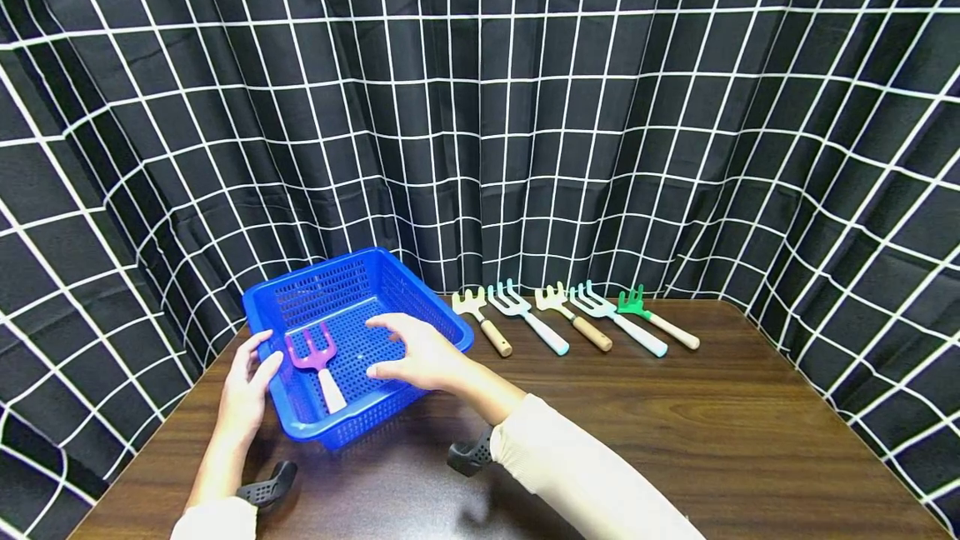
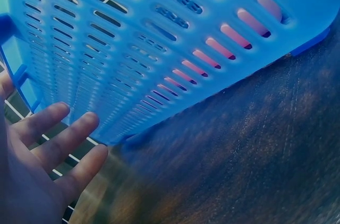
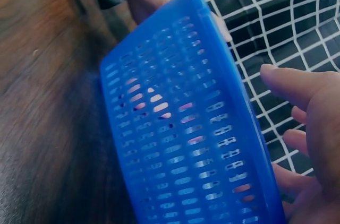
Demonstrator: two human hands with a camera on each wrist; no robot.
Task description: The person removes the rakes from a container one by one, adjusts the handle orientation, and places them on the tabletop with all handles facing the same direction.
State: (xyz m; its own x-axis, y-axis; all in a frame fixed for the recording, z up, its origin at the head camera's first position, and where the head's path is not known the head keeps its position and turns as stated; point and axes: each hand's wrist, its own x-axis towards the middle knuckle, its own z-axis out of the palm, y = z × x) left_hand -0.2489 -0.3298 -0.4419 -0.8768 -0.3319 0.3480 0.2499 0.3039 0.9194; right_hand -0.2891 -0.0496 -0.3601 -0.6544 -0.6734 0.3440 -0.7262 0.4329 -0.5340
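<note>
A blue plastic basket [image 1: 352, 421] with slotted walls stands on the left of the table. Inside it lies a hand fork [image 1: 313, 357] with pink-purple tines and a pale pink handle, leaning toward the left wall. My left hand [image 1: 246, 382] holds the basket's left rim, thumb over the edge; in the left wrist view several fingers [image 2: 79, 128] extend along the outside of the wall. Above the basket's right part hovers my right hand [image 1: 420, 352], thumb and fingers spread apart with nothing between them. The right wrist view shows that hand [image 3: 319, 123] beside the rim.
Right of the basket, in a row at the back of the brown wooden table [image 1: 637, 432], lie several hand forks: yellow ones [image 1: 487, 327] with wooden handles, light blue ones [image 1: 536, 323] and a green one [image 1: 660, 319]. A black grid-patterned curtain [image 1: 525, 107] encloses the table.
</note>
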